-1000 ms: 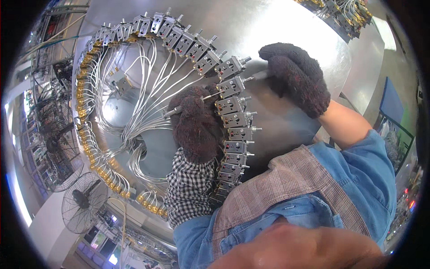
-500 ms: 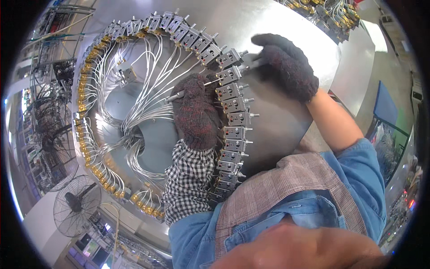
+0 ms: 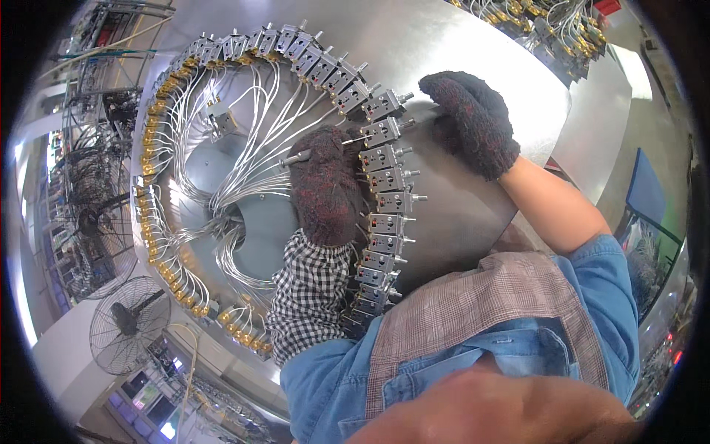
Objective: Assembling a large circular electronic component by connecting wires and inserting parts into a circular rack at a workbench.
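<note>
My left hand (image 3: 324,196), in a dark knitted glove with a checked sleeve, is inside a ring of small grey metal blocks (image 3: 386,157). Its fingers close round a slim metal rod tool (image 3: 297,158), whose thin end reaches one metal block (image 3: 379,132) on the ring's right side. Outside the ring, my right hand (image 3: 477,122), gloved alike, curls beside the same block's outer stud. A blurred grey shaft (image 3: 427,116) runs between that stud and the right fingers; its held end is hidden. White wires (image 3: 255,166) run from brass fittings (image 3: 140,159) to the middle.
One loose metal block (image 3: 221,120) hangs among the wires inside the ring. More wired brass parts (image 3: 551,26) lie at the far right of the shiny metal table (image 3: 473,55). A caged fan (image 3: 127,322) is at the lower left, and a blue panel (image 3: 646,183) at the right.
The whole view has shifted slightly. My right hand has moved a little down relative to the ring and its fingers are more curled. My left hand keeps its grip on the rod tool.
</note>
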Demonstrator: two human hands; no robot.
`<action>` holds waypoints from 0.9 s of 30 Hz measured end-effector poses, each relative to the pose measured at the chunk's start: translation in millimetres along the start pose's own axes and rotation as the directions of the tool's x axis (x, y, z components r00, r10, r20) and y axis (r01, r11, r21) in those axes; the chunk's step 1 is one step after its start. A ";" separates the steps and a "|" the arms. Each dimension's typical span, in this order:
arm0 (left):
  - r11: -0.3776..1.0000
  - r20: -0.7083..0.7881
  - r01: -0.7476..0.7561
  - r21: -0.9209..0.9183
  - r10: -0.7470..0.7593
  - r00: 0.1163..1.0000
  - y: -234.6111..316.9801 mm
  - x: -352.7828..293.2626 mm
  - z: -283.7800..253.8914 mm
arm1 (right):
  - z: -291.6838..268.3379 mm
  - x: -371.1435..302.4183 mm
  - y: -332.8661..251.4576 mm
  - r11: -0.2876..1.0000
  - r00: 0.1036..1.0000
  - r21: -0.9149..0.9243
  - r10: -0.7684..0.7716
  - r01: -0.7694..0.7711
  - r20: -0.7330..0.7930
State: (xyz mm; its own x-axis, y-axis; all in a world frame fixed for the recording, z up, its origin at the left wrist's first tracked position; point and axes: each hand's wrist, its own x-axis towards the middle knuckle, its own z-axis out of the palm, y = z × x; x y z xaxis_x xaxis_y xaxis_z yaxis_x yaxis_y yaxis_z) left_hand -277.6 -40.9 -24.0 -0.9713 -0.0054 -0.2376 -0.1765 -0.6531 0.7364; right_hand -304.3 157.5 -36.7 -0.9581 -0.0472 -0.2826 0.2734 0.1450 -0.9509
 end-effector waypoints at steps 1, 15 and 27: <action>1.000 -0.003 -0.003 0.008 0.003 1.000 -1.9 1.5 -4.0 | 0.6 2.4 -1.1 1.000 1.000 0.007 -0.001 0.001 0.004; 0.994 0.082 -0.046 -0.102 0.054 0.995 -6.5 5.7 -14.8 | -0.1 -1.2 -17.4 0.950 0.984 0.256 0.177 -0.180 0.036; 1.000 0.142 0.011 -0.026 -0.007 0.990 1.4 4.6 -6.1 | -13.1 2.2 -4.0 0.994 0.994 -0.073 -0.070 0.076 0.086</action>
State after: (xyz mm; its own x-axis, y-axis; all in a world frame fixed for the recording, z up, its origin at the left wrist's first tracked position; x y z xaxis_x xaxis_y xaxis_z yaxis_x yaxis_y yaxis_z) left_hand -281.4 -46.5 -27.9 -0.9828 0.1073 -0.1506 -0.1833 -0.6727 0.7168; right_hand -308.6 169.7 -31.8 -0.9639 -0.1416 -0.2256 0.1929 0.2125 -0.9579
